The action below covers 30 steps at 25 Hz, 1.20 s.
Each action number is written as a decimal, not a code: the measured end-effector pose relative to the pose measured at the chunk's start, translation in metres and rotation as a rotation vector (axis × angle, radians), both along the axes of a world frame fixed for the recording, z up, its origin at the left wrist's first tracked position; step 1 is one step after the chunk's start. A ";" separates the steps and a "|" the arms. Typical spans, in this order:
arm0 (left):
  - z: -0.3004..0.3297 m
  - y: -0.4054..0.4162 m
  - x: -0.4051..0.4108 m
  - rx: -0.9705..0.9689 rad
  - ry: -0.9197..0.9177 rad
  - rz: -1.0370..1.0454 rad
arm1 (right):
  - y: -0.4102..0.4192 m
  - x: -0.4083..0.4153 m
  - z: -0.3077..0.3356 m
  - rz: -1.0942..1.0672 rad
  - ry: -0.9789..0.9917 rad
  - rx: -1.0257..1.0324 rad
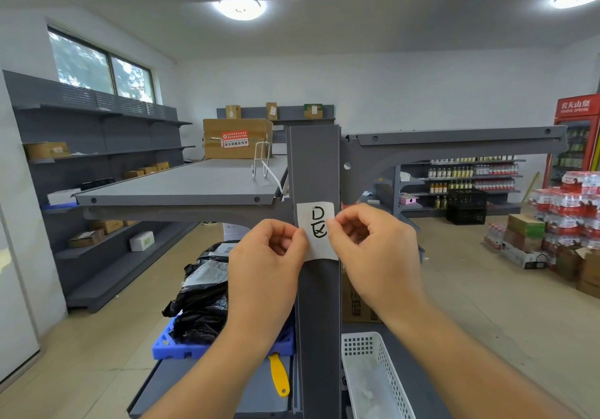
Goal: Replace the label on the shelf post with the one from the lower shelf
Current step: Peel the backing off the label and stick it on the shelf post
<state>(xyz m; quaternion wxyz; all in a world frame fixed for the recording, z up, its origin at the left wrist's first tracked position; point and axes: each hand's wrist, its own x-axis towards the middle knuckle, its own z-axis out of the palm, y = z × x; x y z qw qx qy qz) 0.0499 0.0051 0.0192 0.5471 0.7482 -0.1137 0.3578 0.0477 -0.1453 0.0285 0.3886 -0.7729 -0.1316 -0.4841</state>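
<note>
A white paper label (316, 224) with black handwritten marks lies flat against the front of the grey shelf post (314, 165), about halfway up. My left hand (266, 256) pinches its left edge between thumb and fingers. My right hand (373, 246) pinches its right edge the same way. The label's lower corners are partly hidden behind my fingers. On the lower shelf (207, 396) beneath my arms lies a yellow-handled tool (280, 375); its blade end is hidden by my left forearm. No other label shows there.
A blue crate (172, 347) with black plastic bags (201, 301) sits on the lower shelf at left. A white perforated basket (376, 376) stands right of the post. The upper shelf (181, 188) bears a cardboard box (237, 139) and a white wire hook (261, 162).
</note>
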 end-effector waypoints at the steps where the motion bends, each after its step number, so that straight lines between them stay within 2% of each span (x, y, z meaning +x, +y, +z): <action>1: 0.000 -0.001 0.000 0.005 -0.002 0.002 | -0.001 0.001 0.000 -0.003 0.006 0.005; 9: -0.005 0.001 0.003 -0.038 -0.022 -0.006 | -0.010 0.004 -0.003 0.070 0.101 0.078; 14: 0.007 -0.004 0.003 0.047 -0.112 0.008 | -0.004 0.005 0.002 0.053 0.094 0.077; 21: 0.020 -0.005 0.010 0.052 -0.089 0.066 | -0.002 0.012 0.009 0.030 0.086 0.074; 26: 0.018 -0.002 0.009 -0.003 -0.041 -0.019 | -0.005 0.011 0.008 0.090 0.126 0.088; 30: 0.021 -0.004 0.010 0.053 -0.100 0.037 | -0.002 0.013 0.010 0.010 0.076 0.047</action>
